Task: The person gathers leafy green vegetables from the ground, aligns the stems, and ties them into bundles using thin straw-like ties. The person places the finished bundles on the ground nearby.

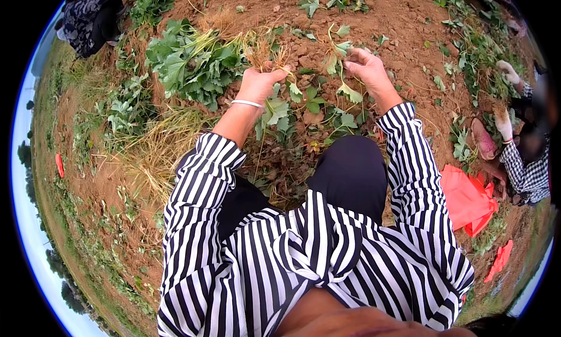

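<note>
My left hand [259,85] is closed around a small bunch of uprooted seedlings [277,111]. Their stringy brown roots stick up above my fist, and the lobed green leaves hang below it. To the right, my right hand [368,71] pinches a single leafy seedling [339,52] between thumb and fingertips. One leaf of it droops under the fingers, and some of its foliage looks yellowed. Just left of my left hand lies a large pile of pulled seedlings [197,61] with pale stems and roots pointing to the right.
Reddish-brown soil [407,39] with scattered leaves surrounds me. Dry straw [153,144] lies at left. A red plastic bag [466,199] is near my right elbow. A gloved co-worker [523,166] crouches at right, another person [92,23] at upper left. More plants [477,65] grow at right.
</note>
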The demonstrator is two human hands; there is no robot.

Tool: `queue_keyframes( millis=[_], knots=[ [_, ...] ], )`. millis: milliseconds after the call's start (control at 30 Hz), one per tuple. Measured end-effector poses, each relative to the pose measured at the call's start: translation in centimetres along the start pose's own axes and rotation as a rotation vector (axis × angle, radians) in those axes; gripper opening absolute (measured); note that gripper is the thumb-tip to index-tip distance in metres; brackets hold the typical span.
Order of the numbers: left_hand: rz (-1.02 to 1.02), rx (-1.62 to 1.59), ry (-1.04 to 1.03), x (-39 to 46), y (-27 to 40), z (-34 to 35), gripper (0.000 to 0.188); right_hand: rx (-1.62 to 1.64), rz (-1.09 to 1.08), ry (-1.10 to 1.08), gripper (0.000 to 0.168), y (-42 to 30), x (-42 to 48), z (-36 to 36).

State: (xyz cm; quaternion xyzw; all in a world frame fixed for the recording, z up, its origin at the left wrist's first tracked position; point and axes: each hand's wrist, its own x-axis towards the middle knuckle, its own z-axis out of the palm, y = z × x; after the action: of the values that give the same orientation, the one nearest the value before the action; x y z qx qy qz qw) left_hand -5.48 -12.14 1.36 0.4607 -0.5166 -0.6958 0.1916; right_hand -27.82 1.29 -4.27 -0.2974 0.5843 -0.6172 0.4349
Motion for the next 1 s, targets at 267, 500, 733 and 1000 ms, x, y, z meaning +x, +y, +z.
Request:
queue_keyframes(
  millis=[267, 500, 733, 1000],
  knots=[
    [0.037, 0.075, -0.152, 0.9, -1.1, 2.9, 0.030, -1.083, -0.630, 0.349, 0.014, -0.1, -0.9, 6.7],
    [-0.050, 0.149, -0.116, 2.3, -1.1, 3.6, 0.025, -1.304, -0.622, 0.321, 0.006, 1.2, 0.0, 3.7],
    [0.099, 0.132, -0.154, 3.5, -1.5, 3.0, 0.029, -0.759, -0.266, 0.219, 0.027, 1.1, 0.4, -1.9],
    [0.194, 0.102, -0.325, 3.0, -1.8, 4.4, 0.039, -0.059, 0.028, -0.130, 0.030, -0.8, 2.1, 2.8]
  ],
)
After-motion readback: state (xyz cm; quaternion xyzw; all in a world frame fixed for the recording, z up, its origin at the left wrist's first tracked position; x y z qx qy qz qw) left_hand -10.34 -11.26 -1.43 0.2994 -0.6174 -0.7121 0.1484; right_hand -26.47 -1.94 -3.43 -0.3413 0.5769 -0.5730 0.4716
